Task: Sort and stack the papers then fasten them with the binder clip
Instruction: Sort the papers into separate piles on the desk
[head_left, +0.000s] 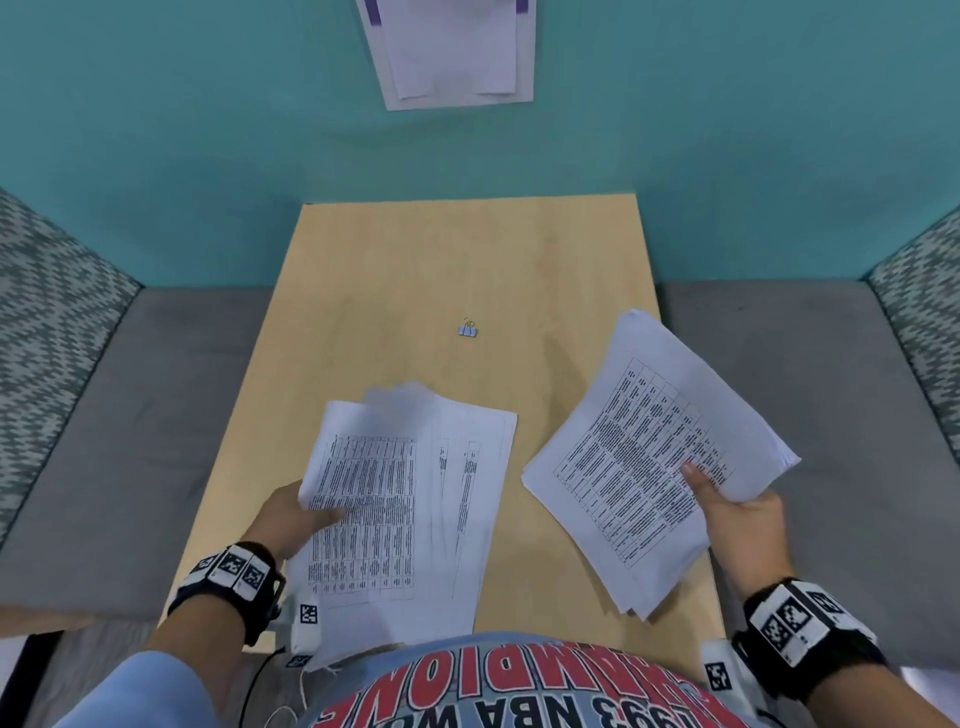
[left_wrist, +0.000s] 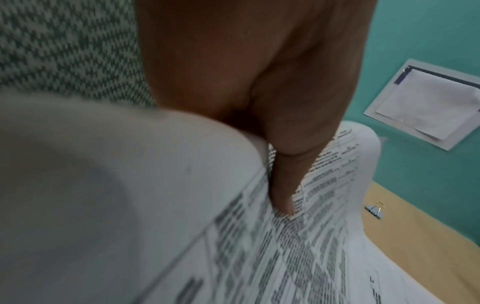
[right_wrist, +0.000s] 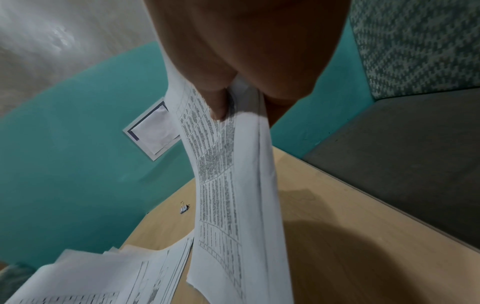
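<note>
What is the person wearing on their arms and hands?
The hands are bare: left hand, right hand. Each wrist carries a black band set with white squares printed with black block patterns, and a small white box bearing the same kind of marker. A thin cable trails from the left one. Forearms are uncovered.

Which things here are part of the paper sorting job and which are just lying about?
For the job:
- held stack, in the right hand
- fanned papers, under the left hand
- binder clip, on the table

Lying about:
- wall notice
- grey seats
</note>
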